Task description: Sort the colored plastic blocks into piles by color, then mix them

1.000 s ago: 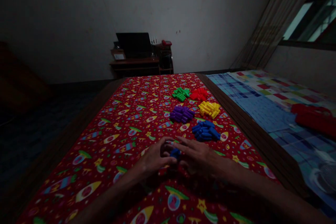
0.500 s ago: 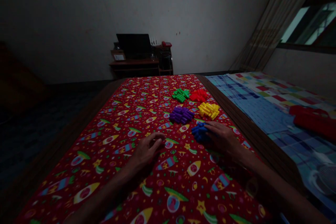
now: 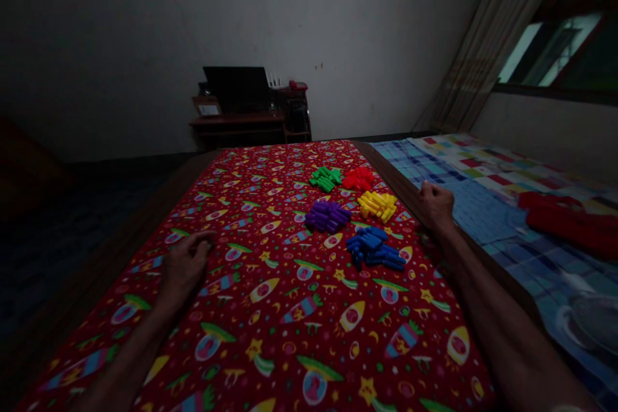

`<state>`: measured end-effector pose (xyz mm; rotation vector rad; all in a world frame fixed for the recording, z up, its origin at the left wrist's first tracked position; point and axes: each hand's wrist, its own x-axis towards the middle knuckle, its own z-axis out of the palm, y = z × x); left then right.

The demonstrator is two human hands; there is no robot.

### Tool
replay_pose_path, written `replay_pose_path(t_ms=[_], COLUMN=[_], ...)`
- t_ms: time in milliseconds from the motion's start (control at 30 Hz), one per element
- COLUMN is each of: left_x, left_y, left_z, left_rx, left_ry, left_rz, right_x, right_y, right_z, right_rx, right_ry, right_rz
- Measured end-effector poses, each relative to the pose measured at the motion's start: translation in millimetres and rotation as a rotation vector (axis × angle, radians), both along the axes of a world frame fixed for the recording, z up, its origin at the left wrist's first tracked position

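On the red rocket-print cloth [image 3: 290,290] lie separate piles of short plastic pieces. The blue pile [image 3: 374,248] is nearest to me, with the purple pile [image 3: 328,215] and yellow pile [image 3: 377,206] beyond it. Farther back sit the green pile [image 3: 325,179] and the red pile [image 3: 358,178]. My right hand [image 3: 438,206] is closed in a fist near the cloth's right edge, apart from the piles, with nothing showing in it. Over at the left, my left hand [image 3: 185,267] rests low by the cloth, fingers loosely bent, thumb and forefinger apart, holding nothing.
Against the far wall stands a desk [image 3: 236,120] with a dark monitor [image 3: 237,88] and a red telephone [image 3: 298,85]. To the right is a bed surface with a blue plaid sheet [image 3: 483,206], a red bag-like item [image 3: 570,222] and a fan-like round object [image 3: 596,322].
My right hand has left the blue pile and moved right and away from me, closing into a fist. My left hand has moved left. The blue pieces are now fully uncovered.
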<state>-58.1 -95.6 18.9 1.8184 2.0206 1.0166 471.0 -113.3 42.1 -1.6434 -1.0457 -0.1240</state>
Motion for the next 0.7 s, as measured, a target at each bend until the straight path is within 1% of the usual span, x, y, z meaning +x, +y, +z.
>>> replay_pose_path(t_ms=[67, 133, 200, 267, 333, 433, 567, 700], left_x=[-14.5, -23.0, -27.1, -28.3, -28.0, -26.4, -25.4, -27.9], left_y=[2.9, 3.6, 4.2, 5.2, 6.1, 6.1, 5.5, 6.6], left_z=[-6.1, -10.8, -14.0, -15.3, -14.7, -10.9, -7.3, -9.7], left_rx=[-0.025, -0.037, -0.044, -0.052, -0.05, -0.059, -0.041, -0.024], left_ry=[-0.079, -0.17, -0.199, -0.194, -0.23, -0.365, -0.524, -0.56], left_rz=[0.049, 0.073, 0.077, 0.098, 0.137, 0.222, 0.246, 0.263], right_x=[13.2, 21.3, 25.3, 26.6, 26.6, 25.6, 23.9, 23.5], right_y=[18.4, 28.3, 31.1, 30.2, 28.2, 26.3, 24.6, 23.1], right_z=[-18.6, -38.4, -54.7, -64.5, -67.9, -66.6, -63.6, -62.6], right_rx=[0.007, 0.0, -0.016, -0.029, -0.027, -0.021, -0.038, -0.047], right_ry=[0.145, 0.233, 0.247, 0.217, 0.191, 0.162, 0.113, 0.097], right_rz=[-0.087, -0.131, -0.13, -0.114, -0.104, -0.103, -0.103, -0.095])
